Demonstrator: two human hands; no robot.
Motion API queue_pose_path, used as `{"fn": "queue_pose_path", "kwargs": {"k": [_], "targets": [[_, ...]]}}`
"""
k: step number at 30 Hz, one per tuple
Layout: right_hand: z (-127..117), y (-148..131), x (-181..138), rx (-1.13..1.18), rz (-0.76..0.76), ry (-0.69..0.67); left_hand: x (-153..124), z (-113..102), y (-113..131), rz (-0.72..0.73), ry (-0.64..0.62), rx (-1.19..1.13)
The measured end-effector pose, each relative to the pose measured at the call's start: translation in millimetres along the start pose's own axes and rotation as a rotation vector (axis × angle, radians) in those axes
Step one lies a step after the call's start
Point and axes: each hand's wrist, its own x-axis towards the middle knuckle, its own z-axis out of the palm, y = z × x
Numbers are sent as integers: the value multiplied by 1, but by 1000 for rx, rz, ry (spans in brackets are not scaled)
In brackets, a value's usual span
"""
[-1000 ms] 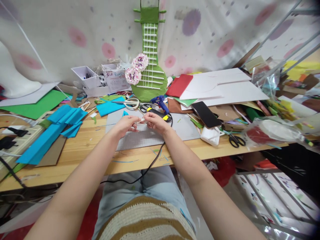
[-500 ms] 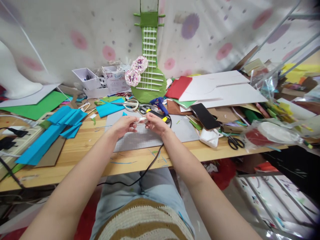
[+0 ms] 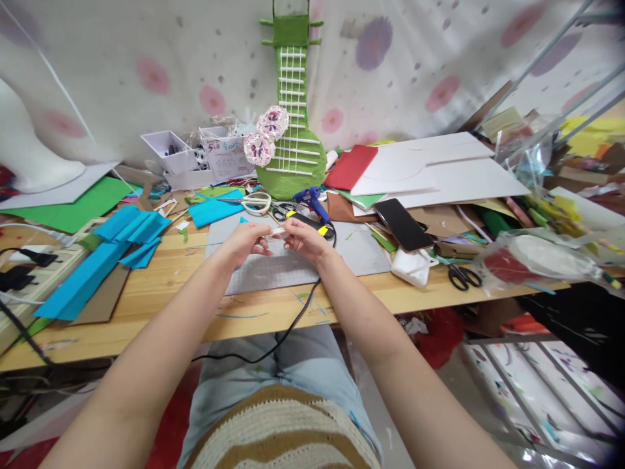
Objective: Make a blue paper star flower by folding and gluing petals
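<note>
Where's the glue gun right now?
Head view, centre: the glue gun lies on the table just behind the right hand, beside the scissors, before the green guitar.

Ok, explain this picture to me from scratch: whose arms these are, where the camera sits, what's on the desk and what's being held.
There is no machine here. The camera sits on a person's head and looks forward and down, so the two bare arms are that person's own. The left hand and right hand meet over a grey mat and pinch a small white piece between the fingertips; it is too small to identify. On the wooden table lie folded blue paper, a blue glue gun, white-handled scissors, a dark phone and black scissors. A green paper guitar leans against the wall behind.
</note>
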Motion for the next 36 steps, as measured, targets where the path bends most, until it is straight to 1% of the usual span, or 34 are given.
{"fn": "queue_pose_path", "kwargs": {"k": [6, 11, 17, 21, 27, 31, 36], "targets": [[-3, 1, 0, 43, 9, 17, 0, -2, -2, -10, -34, -95], [-2, 0, -1, 119, 38, -7, -3, -5, -5, -30, -87, -180], [0, -2, -3, 87, 108, -13, -5, -5, -9, -43, -68, -164], [2, -2, -4, 51, 113, -18, -5, -5, -9, -46, -51, -129], [4, 1, -3, 14, 112, -74, -7, -5, -9, -26, -39, -48], [3, 0, -4, 27, 108, -52, -6, -5, -9, -15, -48, -89], [1, 0, -4, 70, 119, -58, -5, -6, -11, -47, -58, -177]]}}
